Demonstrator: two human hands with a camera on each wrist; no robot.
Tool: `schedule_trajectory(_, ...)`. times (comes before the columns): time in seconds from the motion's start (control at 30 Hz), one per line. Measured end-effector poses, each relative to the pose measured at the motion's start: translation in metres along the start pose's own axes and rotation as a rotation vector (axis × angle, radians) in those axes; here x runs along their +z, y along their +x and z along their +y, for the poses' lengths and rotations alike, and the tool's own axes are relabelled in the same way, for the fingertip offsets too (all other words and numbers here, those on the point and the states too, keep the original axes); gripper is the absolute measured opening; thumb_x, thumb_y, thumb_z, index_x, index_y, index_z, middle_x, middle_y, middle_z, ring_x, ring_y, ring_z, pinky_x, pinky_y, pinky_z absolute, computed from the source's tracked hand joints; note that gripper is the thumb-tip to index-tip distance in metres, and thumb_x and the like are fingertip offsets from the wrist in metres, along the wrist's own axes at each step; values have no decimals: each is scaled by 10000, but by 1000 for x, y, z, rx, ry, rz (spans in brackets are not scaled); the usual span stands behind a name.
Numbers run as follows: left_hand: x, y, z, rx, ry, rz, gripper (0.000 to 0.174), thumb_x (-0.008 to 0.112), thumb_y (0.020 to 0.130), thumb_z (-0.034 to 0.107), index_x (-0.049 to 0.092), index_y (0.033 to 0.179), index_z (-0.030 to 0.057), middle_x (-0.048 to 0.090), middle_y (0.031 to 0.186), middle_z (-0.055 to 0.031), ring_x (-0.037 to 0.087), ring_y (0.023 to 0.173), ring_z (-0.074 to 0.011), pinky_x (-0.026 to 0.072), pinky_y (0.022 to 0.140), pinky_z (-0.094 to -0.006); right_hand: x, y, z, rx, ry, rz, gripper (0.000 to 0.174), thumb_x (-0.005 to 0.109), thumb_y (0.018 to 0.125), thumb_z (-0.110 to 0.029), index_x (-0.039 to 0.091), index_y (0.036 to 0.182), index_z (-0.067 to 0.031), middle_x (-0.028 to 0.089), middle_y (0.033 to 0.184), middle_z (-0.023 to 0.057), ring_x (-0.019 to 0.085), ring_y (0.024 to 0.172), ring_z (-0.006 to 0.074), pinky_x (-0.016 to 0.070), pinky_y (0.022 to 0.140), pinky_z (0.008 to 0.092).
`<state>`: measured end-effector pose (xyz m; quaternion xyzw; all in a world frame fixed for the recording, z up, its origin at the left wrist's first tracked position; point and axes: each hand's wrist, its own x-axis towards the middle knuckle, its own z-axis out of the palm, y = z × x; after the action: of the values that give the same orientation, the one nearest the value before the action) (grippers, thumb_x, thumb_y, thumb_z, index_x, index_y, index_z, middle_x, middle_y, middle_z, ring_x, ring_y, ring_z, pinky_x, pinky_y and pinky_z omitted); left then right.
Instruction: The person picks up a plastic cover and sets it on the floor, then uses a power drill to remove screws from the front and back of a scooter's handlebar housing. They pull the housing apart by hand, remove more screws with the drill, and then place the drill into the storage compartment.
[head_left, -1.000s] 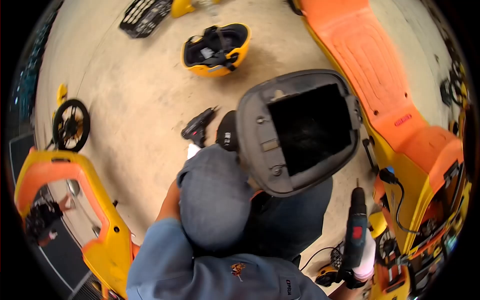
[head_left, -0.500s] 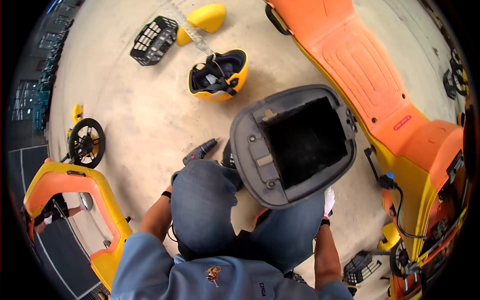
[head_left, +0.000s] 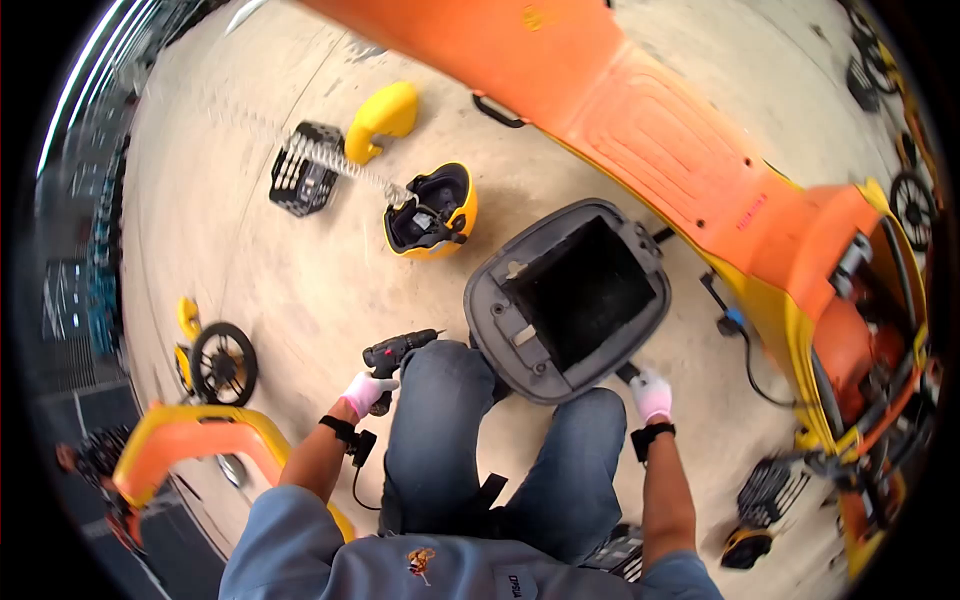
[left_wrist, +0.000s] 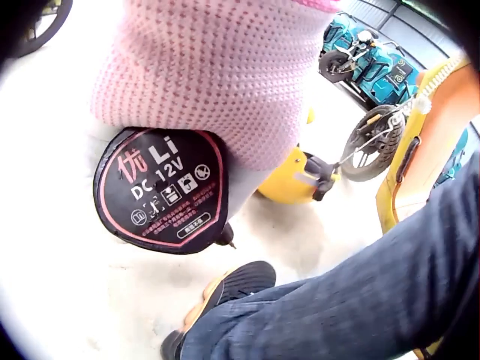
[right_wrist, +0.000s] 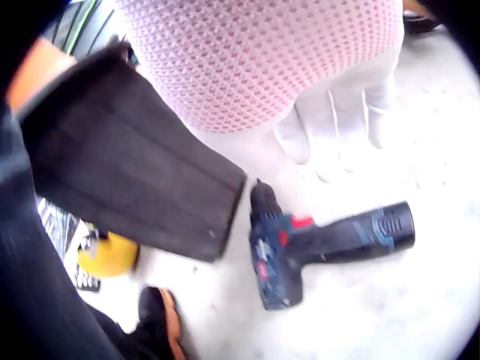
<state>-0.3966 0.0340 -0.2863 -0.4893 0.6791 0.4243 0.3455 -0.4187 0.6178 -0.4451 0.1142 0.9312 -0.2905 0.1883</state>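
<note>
My gloved left hand [head_left: 368, 390] grips the handle of a black cordless drill [head_left: 400, 347], its bit pointing right, beside my left knee. In the left wrist view the drill's battery base [left_wrist: 161, 191] shows a "Li DC 12V" label under the glove. My gloved right hand [head_left: 654, 395] is low beside my right knee with its fingers loosely extended. Just below those fingers, a blue-black cordless drill [right_wrist: 277, 259] with red marks lies on the floor. Between and ahead of my knees stands a dark plastic storage bucket [head_left: 500, 335] with a wide rim and rectangular opening.
A yellow helmet [head_left: 462, 215] lies upturned ahead, with a black basket [head_left: 303, 175] and a yellow panel [head_left: 385, 112] beyond. A large orange and yellow vehicle body [head_left: 660, 130] borders the right. A wheel [head_left: 222, 365] and another orange-yellow body [head_left: 205, 435] are at left.
The right hand has lowered its drill to the floor and released it. The left hand has picked the black drill up off the floor. The head view has shifted.
</note>
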Motion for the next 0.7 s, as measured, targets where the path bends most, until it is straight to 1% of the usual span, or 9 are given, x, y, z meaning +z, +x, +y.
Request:
schedule_trajectory(0.1, -40, -54, 20, 90, 109, 11, 237, 764, 784, 151, 624, 883, -14, 614, 678, -57, 587, 541, -171, 457, 511, -334, -64, -33, -28, 247, -56, 10, 270, 666, 886, -205, 695, 1098, -40, 719, 906, 170, 692, 768, 328, 555, 709, 433)
schedule_trajectory(0.17, -46, -132, 62, 115, 130, -13, 279, 746, 774, 110, 571, 939, -31, 600, 723, -48, 588, 616, -142, 466, 545, -299, -66, -68, -29, 163, 402, 245, 235, 648, 915, -229, 685, 1055, -44, 702, 791, 173, 686, 733, 346, 551, 658, 418)
schedule_trajectory(0.3, -60, -226, 74, 336, 311, 70, 323, 722, 768, 106, 561, 1007, -41, 581, 767, -56, 574, 641, -120, 469, 554, -296, -211, -169, -234, 301, 1258, -296, 151, 582, 977, -56, 651, 1101, -4, 664, 900, 45, 633, 699, 112, 520, 605, 242)
schedule_trajectory(0.37, -50, -293, 90, 553, 402, 112, 348, 707, 788, 133, 562, 1056, -36, 562, 754, -37, 577, 654, -132, 487, 582, -297, -228, -213, -299, 113, 1359, -656, 239, 605, 984, -122, 614, 1183, 10, 675, 945, 67, 654, 742, 132, 543, 673, 260)
schedule_trajectory(0.43, -29, -385, 127, 418, 368, -14, 416, 704, 790, 159, 550, 1132, -20, 614, 882, -112, 644, 770, -235, 529, 697, -351, -232, -252, -362, 132, 1309, -888, 495, 661, 964, -287, 511, 1332, 7, 682, 1004, 67, 672, 851, 149, 547, 738, 291)
schedule_trajectory(0.47, -29, -381, 107, 675, 525, 82, 484, 714, 772, 155, 525, 1180, -23, 620, 908, -148, 651, 807, -287, 534, 726, -370, -238, -269, -392, 175, 1258, -925, 633, 685, 941, -358, 440, 1403, -2, 669, 1059, 70, 663, 918, 145, 540, 760, 298)
schedule_trajectory(0.5, -28, -374, 89, 918, 687, 195, 552, 724, 755, 151, 501, 1228, -27, 626, 935, -184, 658, 843, -340, 539, 755, -389, -241, -284, -416, 270, 1245, -928, 687, 694, 932, -379, 410, 1428, 1, 654, 1088, 63, 653, 933, 140, 534, 759, 304)
schedule_trajectory(0.57, -5, -475, 124, 863, 803, 262, 626, 728, 743, 174, 458, 1268, -37, 582, 1103, -264, 609, 1023, -449, 534, 853, -434, -269, -309, -460, 205, 1288, -777, 623, 696, 934, -359, 465, 1392, -4, 650, 1063, 55, 647, 924, 136, 525, 739, 297)
schedule_trajectory(0.7, 4, -547, 146, 1013, 884, 281, 459, 656, 794, 116, 488, 1200, -18, 555, 1086, -235, 604, 1007, -416, 538, 826, -460, -296, -315, -482, 277, 1892, -646, 267, 658, 962, -217, 637, 1140, -19, 647, 1141, 54, 610, 1053, 166, 483, 906, 318)
